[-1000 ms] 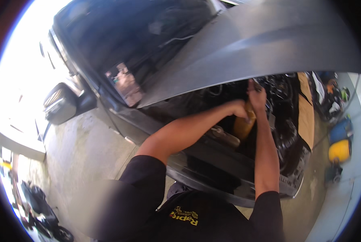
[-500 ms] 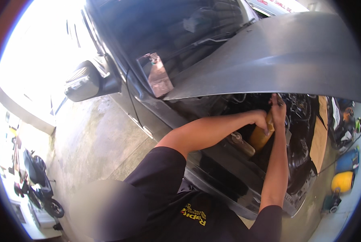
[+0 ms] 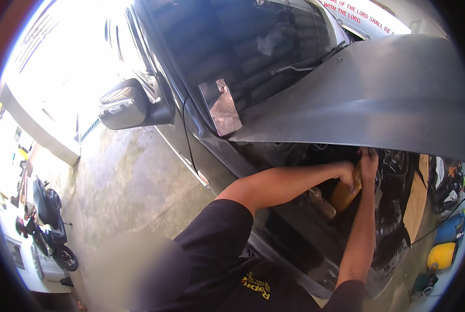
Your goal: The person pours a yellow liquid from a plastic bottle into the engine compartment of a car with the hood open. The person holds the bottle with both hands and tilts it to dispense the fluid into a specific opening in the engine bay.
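Both my arms reach under the raised bonnet of a dark grey car. My left hand (image 3: 349, 177) is closed around the upper part of an amber bottle-like container (image 3: 343, 196), which stands tilted in the engine bay. Just above and to the right, my right hand (image 3: 369, 165) has its fingers curled near the container's top end. What those fingers grip is hidden. A pale, dirty plastic reservoir (image 3: 323, 204) sits immediately left of the amber container.
The bonnet (image 3: 367, 93) overhangs my hands. A reflective rectangular panel (image 3: 220, 107) leans at the windscreen's corner, right of the side mirror (image 3: 123, 106). Cardboard (image 3: 416, 203) lies along the bay's right side. Beyond are a yellow container (image 3: 441, 255) and, far left, a motorcycle (image 3: 50, 223).
The whole view has shifted, so the car and my arms sit lower and farther right. Both hands stay at the amber container, with little visible change in grip.
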{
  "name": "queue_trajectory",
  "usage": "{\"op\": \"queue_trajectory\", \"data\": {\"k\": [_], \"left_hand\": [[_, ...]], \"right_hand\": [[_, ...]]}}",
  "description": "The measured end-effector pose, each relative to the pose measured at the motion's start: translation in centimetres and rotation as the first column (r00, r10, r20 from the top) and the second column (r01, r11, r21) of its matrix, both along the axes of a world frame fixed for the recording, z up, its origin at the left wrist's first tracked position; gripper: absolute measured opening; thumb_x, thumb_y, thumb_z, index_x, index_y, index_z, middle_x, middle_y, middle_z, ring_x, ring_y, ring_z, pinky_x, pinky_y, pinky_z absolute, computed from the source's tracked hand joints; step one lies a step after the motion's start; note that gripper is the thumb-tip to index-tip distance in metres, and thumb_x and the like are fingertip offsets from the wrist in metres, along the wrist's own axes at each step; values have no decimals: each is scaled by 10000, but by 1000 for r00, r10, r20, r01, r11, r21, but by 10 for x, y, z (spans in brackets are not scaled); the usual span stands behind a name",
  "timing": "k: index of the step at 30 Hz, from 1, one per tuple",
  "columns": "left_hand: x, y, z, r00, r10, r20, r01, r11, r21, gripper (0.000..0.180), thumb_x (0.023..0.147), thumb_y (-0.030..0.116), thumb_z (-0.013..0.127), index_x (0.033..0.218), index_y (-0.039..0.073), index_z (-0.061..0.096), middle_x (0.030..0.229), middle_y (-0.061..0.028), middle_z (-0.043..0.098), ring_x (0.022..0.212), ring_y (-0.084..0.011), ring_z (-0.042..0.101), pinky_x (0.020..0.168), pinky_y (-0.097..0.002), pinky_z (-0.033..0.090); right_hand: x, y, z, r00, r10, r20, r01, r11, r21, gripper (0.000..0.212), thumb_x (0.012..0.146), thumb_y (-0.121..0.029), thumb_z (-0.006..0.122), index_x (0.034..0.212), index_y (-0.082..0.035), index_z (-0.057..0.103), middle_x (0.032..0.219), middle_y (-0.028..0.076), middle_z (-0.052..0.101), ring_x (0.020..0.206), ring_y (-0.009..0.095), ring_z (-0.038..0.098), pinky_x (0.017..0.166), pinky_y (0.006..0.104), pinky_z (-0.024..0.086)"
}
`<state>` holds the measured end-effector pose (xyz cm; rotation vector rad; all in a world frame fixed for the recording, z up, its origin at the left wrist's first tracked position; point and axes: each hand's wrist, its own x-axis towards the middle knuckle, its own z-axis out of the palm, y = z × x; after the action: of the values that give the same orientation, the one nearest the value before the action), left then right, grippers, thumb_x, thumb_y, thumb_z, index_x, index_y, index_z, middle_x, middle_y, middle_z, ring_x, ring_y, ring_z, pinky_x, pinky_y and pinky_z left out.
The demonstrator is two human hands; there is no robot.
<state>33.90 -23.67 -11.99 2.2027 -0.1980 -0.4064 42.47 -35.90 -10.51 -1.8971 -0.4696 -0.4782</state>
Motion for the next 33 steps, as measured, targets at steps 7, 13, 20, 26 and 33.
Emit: {"op": "queue_trajectory", "data": {"k": [7, 13, 20, 26, 33], "left_hand": [[-22, 10, 8, 999, 39, -12, -39, 999, -8, 931, 559, 477, 1111, 1270, -43, 811, 1302, -218, 800, 1174, -334, 783, 982, -426, 621], [-25, 8, 19, 997, 72, -14, -72, 996, 52, 946, 553, 478, 1110, 1280, -47, 807, 1340, -221, 793, 1233, -335, 770, 1014, -422, 612], [-33, 13, 26, 996, 75, -44, -73, 997, 37, 962, 556, 495, 1108, 1288, -50, 802, 1351, -226, 787, 1242, -334, 768, 1028, -425, 613], [-17, 21, 8, 999, 36, -22, -35, 999, 34, 959, 560, 494, 1106, 1291, -48, 801, 1349, -227, 786, 1238, -338, 768, 1028, -426, 613], [-25, 9, 17, 999, 22, -31, -22, 1000, 10, 914, 568, 487, 1103, 1286, -2, 819, 1352, -205, 791, 1251, -336, 762, 1044, -426, 606]], "right_hand": [[-34, 12, 19, 980, -31, -195, 15, 996, -85, 367, 1064, -306, 678, 899, 13, 753, 774, 80, 735, 742, 177, 689, 744, 368, 528], [-17, 5, 11, 991, -101, -83, 89, 987, -135, 345, 1065, -287, 683, 907, 11, 759, 794, 71, 748, 752, 175, 692, 751, 368, 533], [-22, 9, 6, 992, -31, -121, 20, 995, -97, 355, 1062, -287, 681, 889, 14, 756, 776, 88, 744, 757, 180, 702, 768, 386, 545], [-30, 19, 19, 984, -49, -172, 17, 983, -181, 367, 1045, -323, 726, 1008, 40, 766, 894, 145, 779, 851, 224, 742, 835, 411, 561], [-14, -3, 9, 954, -90, -285, 35, 980, -194, 517, 1032, -357, 796, 1262, 104, 761, 1119, 234, 834, 1056, 297, 791, 980, 436, 590]]}}
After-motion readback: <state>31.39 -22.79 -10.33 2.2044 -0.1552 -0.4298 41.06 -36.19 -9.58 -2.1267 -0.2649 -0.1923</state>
